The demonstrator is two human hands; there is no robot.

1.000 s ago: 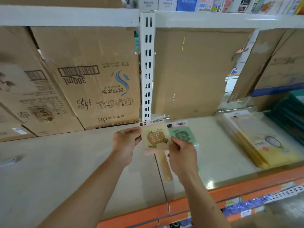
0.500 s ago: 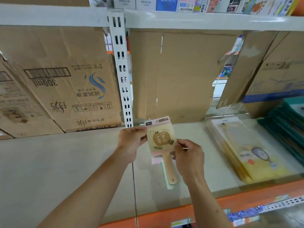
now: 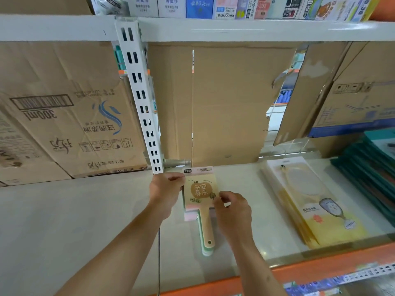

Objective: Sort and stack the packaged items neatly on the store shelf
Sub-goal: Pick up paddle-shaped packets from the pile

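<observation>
Here, the stack of packaged paddles (image 3: 199,195) lies on the shelf (image 3: 85,221), just in front of the foot of the white slotted upright (image 3: 141,99). The left hand (image 3: 165,189) grips its upper left edge with curled fingers. The right hand (image 3: 233,207) pinches its right edge. Yellow packets (image 3: 320,210) lie well right of the upright.

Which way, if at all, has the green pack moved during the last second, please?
Yes: the green pack has slid left, toward the white upright, and now lies tucked beneath the beige pack.
</observation>
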